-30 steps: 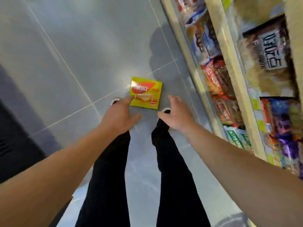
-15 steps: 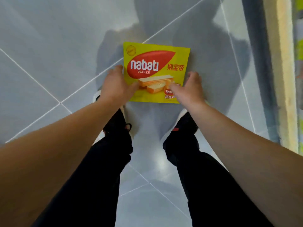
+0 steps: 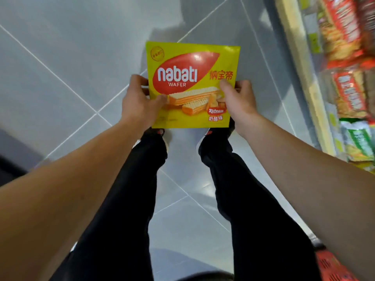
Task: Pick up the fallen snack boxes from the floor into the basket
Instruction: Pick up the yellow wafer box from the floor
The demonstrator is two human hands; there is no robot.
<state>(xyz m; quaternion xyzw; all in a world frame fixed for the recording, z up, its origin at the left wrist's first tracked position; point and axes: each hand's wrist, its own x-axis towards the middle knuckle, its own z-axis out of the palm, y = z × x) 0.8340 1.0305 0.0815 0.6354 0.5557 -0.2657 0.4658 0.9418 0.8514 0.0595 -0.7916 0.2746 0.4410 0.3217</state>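
Half a second ago the wafer box (image 3: 192,84) lay flat on the floor (image 3: 67,57) with both hands only reaching its lower corners; now it has been lifted clear of the tiles and is held in the air above the shoes (image 3: 160,136), and it fills more of the view. The box is gripped at its left edge by the left hand (image 3: 140,102), thumb laid over the printed face and fingers curled behind, and at its right edge by the right hand (image 3: 239,102) in the same manner. The printed face is turned up toward the camera, the lettering reading upright, the top edge pointing away from the person. The box is nearly square (its long axis cannot be told with certainty), and its upper edge is slightly tilted down to the right. Open tiled floor is seen to the left and ahead. A stocked shelf (image 3: 304,78) runs close along the right side. A red basket (image 3: 330,268) is partly seen at the lower right, under the right forearm.
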